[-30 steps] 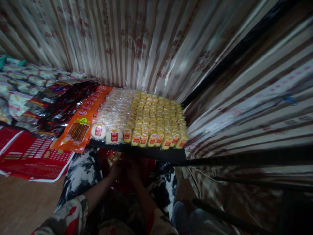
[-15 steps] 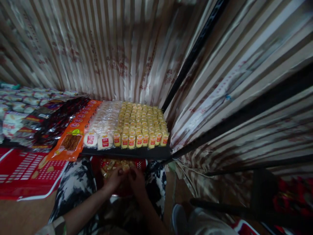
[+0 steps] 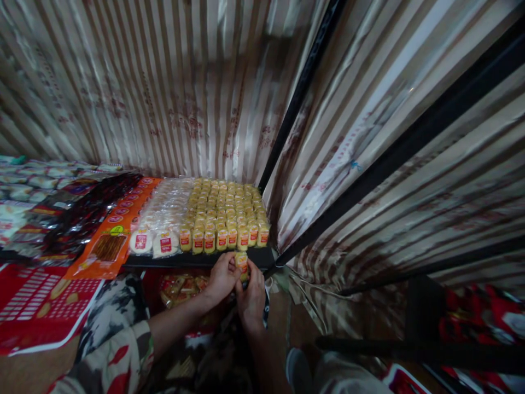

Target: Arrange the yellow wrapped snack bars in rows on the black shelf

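Observation:
Between my two hands, just in front of the shelf's front edge, is a small yellow wrapped snack (image 3: pixel 241 262) with a red and white label. My left hand (image 3: pixel 223 278) grips it from the left, and my right hand (image 3: pixel 252 290) has its fingers closed on its right side. Behind them, tight rows of the same yellow wrapped snacks (image 3: pixel 225 213) stand on the black shelf (image 3: pixel 164 261). Below and left of my hands, a red basket (image 3: pixel 151 282) holds more yellow packets (image 3: pixel 184 287), partly hidden by my left forearm.
White round packets (image 3: pixel 166 241), an orange snack bag (image 3: pixel 109 241) and dark red packs (image 3: pixel 86 213) lie on the shelf's left. Striped sheeting (image 3: pixel 197 82) closes off the back and right. Black frame poles (image 3: pixel 348 202) slant across the right. A red basket-patterned bag (image 3: pixel 41 306) is at lower left.
Both hands have risen from over the red basket and moved right, up to the shelf edge. The yellow wrapped snack now shows between them. The view has shifted slightly.

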A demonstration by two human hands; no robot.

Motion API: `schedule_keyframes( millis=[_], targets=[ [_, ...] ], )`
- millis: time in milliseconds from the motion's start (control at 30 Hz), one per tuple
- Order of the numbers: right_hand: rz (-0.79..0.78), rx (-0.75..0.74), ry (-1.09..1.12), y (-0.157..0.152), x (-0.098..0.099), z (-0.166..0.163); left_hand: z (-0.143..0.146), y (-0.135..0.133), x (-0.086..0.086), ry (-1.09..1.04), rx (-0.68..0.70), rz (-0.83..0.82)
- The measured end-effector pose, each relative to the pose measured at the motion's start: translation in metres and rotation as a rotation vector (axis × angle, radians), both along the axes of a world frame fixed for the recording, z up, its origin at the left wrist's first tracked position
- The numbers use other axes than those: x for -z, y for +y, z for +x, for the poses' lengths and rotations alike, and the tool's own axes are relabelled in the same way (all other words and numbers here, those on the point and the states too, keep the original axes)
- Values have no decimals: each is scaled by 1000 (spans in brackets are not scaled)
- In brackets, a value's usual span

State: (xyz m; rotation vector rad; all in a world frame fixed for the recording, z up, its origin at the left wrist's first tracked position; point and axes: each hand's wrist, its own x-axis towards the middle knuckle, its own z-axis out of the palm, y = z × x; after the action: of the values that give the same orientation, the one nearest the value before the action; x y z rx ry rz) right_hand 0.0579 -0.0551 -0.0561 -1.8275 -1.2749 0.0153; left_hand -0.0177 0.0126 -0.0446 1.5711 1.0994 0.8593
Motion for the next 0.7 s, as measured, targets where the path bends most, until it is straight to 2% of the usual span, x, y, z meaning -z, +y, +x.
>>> schedule_keyframes(
  millis=[167, 333, 500, 700],
  targets=[
    [51, 117, 102, 18, 1, 23, 22, 10, -10, 23, 73, 77],
    [66, 197, 219, 40, 3, 40, 21, 15, -17, 273, 134, 425],
    [116, 199, 171, 57, 7, 47, 17, 21, -7, 517, 270, 642],
    [149, 159, 90, 64, 16, 49, 16, 26, 6, 619, 315, 710]
  ],
)
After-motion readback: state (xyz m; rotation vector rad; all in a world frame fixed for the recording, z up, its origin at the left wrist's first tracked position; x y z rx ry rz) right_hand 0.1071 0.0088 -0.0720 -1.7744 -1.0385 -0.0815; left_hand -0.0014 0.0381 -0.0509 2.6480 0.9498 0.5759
